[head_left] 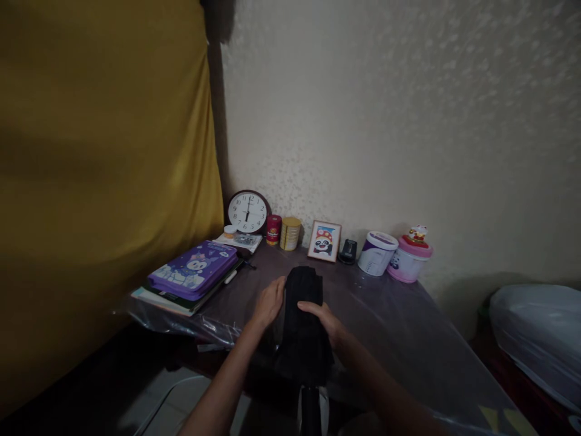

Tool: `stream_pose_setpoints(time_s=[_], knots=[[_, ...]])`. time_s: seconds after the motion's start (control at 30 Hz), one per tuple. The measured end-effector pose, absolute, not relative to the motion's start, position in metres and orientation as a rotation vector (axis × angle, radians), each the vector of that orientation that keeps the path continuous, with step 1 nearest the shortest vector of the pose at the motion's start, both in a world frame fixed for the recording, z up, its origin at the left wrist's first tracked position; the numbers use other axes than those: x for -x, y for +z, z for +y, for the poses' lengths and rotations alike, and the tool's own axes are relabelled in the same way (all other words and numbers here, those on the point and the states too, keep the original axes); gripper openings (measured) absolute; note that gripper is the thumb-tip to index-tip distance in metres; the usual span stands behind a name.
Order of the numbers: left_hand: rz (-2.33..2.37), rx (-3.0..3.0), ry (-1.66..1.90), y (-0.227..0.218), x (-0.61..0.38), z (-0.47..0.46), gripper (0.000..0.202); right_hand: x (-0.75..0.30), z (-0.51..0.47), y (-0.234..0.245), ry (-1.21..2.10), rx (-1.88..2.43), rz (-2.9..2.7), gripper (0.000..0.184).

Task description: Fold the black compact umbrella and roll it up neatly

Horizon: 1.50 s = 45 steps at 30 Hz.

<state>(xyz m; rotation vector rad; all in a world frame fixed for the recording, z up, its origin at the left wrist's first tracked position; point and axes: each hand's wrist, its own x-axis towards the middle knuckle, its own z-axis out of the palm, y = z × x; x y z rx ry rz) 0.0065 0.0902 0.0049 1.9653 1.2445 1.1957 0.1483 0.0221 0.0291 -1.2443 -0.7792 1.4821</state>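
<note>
A black folding umbrella (303, 327), its canopy bunched and unstrapped, lies lengthwise in front of me over the table's near edge. Its handle (310, 412) points back toward my body. My left hand (271, 301) grips the canopy's left side near the far end, its fingertips hidden behind the cloth. On the other side, my right hand (324, 318) is closed around the canopy, with the thumb laid across the top and the remaining fingers out of sight beneath.
The plastic-covered table (385, 327) carries a purple cartoon case (195, 269) on books, a wall clock (247, 212), a red can (273, 230), a yellow tin (290, 234), a framed panda picture (324, 241) and two tubs, one white (376, 257), one pink-lidded (407, 263). A yellow curtain (104, 151) hangs left.
</note>
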Motion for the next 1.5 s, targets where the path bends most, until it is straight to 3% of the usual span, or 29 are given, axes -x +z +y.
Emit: stream_pose_setpoints(time_s=[0.13, 0.27, 0.37, 0.5, 0.73, 1.1, 1.27, 1.5], knots=[[1.358, -1.781, 1.299, -0.009, 0.014, 0.076, 0.046, -0.155, 0.029, 0.029, 1.444, 1.253, -0.727, 0.039], [1.211, -1.778, 1.188, 0.004, 0.020, 0.042, 0.054, -0.164, 0.038, 0.023, 1.286, 1.326, -0.672, 0.039], [1.087, -2.008, 1.011, 0.015, 0.009, 0.017, 0.047, -0.167, 0.040, 0.023, 1.180, 1.287, -0.706, 0.038], [1.339, -2.140, 0.935, 0.009, -0.007, 0.002, 0.045, -0.167, 0.041, 0.026, 1.085, 1.190, -0.723, 0.042], [1.030, -1.752, 0.908, -0.012, -0.003, 0.028, 0.051, -0.167, 0.041, 0.022, 1.133, 1.214, -0.760, 0.038], [1.495, -1.918, 0.794, 0.010, -0.010, 0.001, 0.068, -0.149, 0.039, 0.028, 1.028, 1.185, -0.762, 0.046], [1.618, -2.006, 0.656, 0.017, -0.009, -0.004, 0.055, -0.148, 0.043, 0.022, 0.997, 1.217, -0.750, 0.052], [1.387, -1.865, 0.723, -0.001, -0.010, 0.010, 0.055, -0.144, 0.042, 0.023, 1.018, 1.195, -0.757, 0.047]])
